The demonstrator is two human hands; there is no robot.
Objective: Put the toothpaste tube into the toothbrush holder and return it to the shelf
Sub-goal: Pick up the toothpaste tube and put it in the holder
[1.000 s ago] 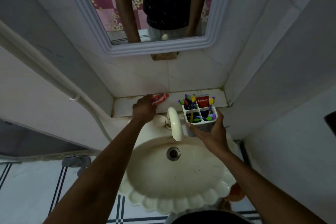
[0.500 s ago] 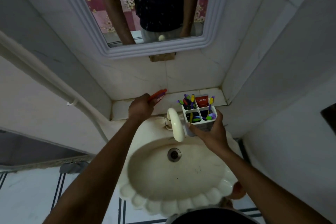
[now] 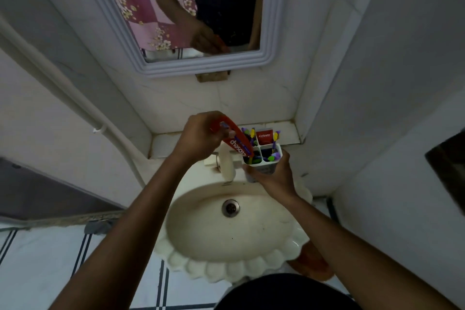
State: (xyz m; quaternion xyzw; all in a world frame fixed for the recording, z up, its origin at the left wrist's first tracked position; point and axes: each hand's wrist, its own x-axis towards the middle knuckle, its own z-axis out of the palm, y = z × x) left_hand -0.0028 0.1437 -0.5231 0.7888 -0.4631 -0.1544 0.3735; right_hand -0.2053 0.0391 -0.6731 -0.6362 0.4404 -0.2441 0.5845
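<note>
Head view, only view available. We note the left hand (image 3: 201, 137) clenched around the upper end of the red toothpaste tube (image 3: 237, 145), which slants down and to the right from that grip. Its lower end reaches the near-left compartment of the white toothbrush holder (image 3: 263, 156); we cannot tell how far it has entered. The right hand (image 3: 274, 178) grips the holder from below and from the side, fingers wrapped on its wall, holding it above the back rim of the cream sink (image 3: 234, 269), just right of the tap (image 3: 226, 163). The holder is off the shelf (image 3: 171, 143), which runs along the wall behind both hands. Coloured toothbrushes (image 3: 273, 156) stand in the compartments, and a second red tube marked Colgate (image 3: 264, 135) sits in the far one. Both hands are close together, tube between them. The mirror (image 3: 201, 65) above shows a reflected hand with something red.
</note>
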